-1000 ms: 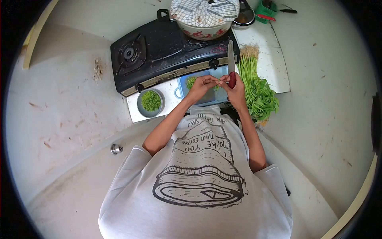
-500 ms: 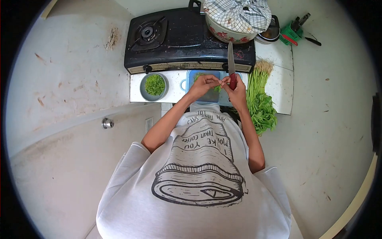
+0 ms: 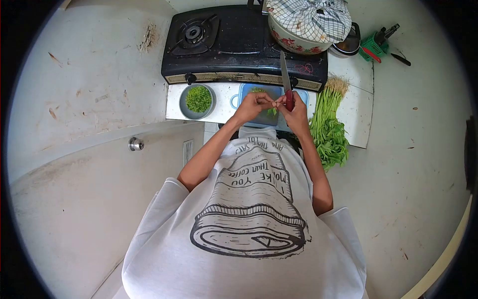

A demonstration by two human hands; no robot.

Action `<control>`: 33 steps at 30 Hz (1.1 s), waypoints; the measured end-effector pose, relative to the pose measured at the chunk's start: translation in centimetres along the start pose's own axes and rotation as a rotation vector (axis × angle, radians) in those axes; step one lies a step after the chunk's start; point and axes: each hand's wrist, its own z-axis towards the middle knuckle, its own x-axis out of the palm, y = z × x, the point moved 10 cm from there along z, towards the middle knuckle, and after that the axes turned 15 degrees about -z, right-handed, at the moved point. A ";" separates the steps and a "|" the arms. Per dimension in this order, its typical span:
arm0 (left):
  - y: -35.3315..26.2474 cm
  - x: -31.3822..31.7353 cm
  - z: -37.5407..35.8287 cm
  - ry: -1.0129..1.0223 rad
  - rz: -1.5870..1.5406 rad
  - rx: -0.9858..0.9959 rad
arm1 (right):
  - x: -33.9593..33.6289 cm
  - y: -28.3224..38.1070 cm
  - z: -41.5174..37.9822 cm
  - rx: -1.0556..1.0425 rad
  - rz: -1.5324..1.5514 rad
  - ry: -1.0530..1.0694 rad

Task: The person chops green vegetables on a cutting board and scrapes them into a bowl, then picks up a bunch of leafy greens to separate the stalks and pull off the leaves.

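My left hand (image 3: pixel 253 105) pinches a thin green stem (image 3: pixel 271 111) over the blue cutting board (image 3: pixel 247 90). My right hand (image 3: pixel 297 112) grips a red-handled knife (image 3: pixel 285 79), blade pointing away toward the stove, while its fingertips also touch the same stem. Both hands meet just above the board, which carries some chopped greens (image 3: pixel 257 90). A grey bowl (image 3: pixel 187 106) of chopped greens sits left of the board.
A bunch of long-stemmed leafy greens (image 3: pixel 326 128) lies to the right on the floor tile. Behind the board stands a black two-burner gas stove (image 3: pixel 224 40) with a cloth-covered floral pot (image 3: pixel 306 25). A green basket with utensils (image 3: pixel 374 47) sits far right.
The view has shifted, so the stove and board sit higher and more to the right. Both hands stay together on the stem, with the knife still in the right hand.
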 end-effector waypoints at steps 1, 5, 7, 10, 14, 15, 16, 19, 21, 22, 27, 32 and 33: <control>0.1 -0.2 0.0 -0.004 -0.005 -0.008 | 0.1 0.2 -0.1 0.015 0.016 0.008; 0.3 -0.7 -0.1 0.002 -0.019 -0.022 | 0.0 0.5 -0.2 -0.007 0.002 0.002; 0.2 -0.7 -0.2 0.026 -0.016 -0.020 | 0.2 0.3 -0.3 0.000 0.002 0.026; 0.1 -0.7 -0.1 0.072 -0.004 -0.023 | 0.0 1.0 -0.3 -0.053 -0.047 -0.023; 0.3 -0.8 -0.1 0.126 -0.029 -0.033 | 0.5 1.9 -0.4 -0.066 -0.047 0.008; 0.3 -0.8 -0.1 0.138 -0.043 -0.030 | 0.6 2.0 -0.4 -0.071 -0.033 0.012; 0.4 -0.8 -0.1 0.147 -0.059 -0.036 | 0.7 2.1 -0.4 -0.076 -0.019 0.016; 0.5 -0.9 -0.3 0.166 -0.098 -0.058 | 0.9 1.8 -0.3 -0.044 -0.029 0.051; 0.7 -0.9 -0.5 0.164 -0.111 -0.079 | 0.8 1.7 -0.3 -0.039 -0.048 0.048; 1.0 -1.0 -0.6 0.156 -0.122 -0.093 | 0.8 1.7 -0.4 -0.037 -0.058 0.048; 1.9 -1.0 -1.5 0.120 -0.063 -0.274 | 2.1 0.2 -0.4 0.039 -0.033 0.138; 4.2 -3.1 -1.7 0.099 -0.125 -0.227 | 3.4 0.5 -0.7 -0.050 -0.079 0.139; 4.6 -3.5 -1.7 0.097 -0.150 -0.183 | 3.5 0.9 -0.8 -0.063 -0.169 0.132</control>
